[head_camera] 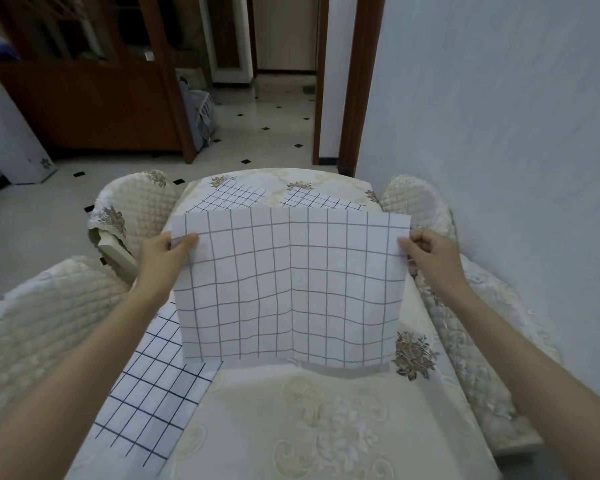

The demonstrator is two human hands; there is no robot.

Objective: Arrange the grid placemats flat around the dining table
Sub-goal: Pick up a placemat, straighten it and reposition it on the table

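The held placemat (pixel 290 285) hangs above the dining table (pixel 326 427), its upper corners pinched by the left hand (pixel 165 252) and right hand (pixel 426 252). Three placemats already lie flat: near left (pixel 153 393), far left (pixel 231 197), far right (pixel 321 199). The near right spot seems left.

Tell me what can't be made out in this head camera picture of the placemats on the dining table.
- The middle of the cream floral tablecloth, head view: hidden behind the held white grid placemat, pinched by the left hand and right hand.
- The two far grid placemats: near edges covered by the held one.
- The near-left grid placemat: upper part hidden by the held placemat and the left forearm.
- The quilted chair covers: seats hidden by the table.
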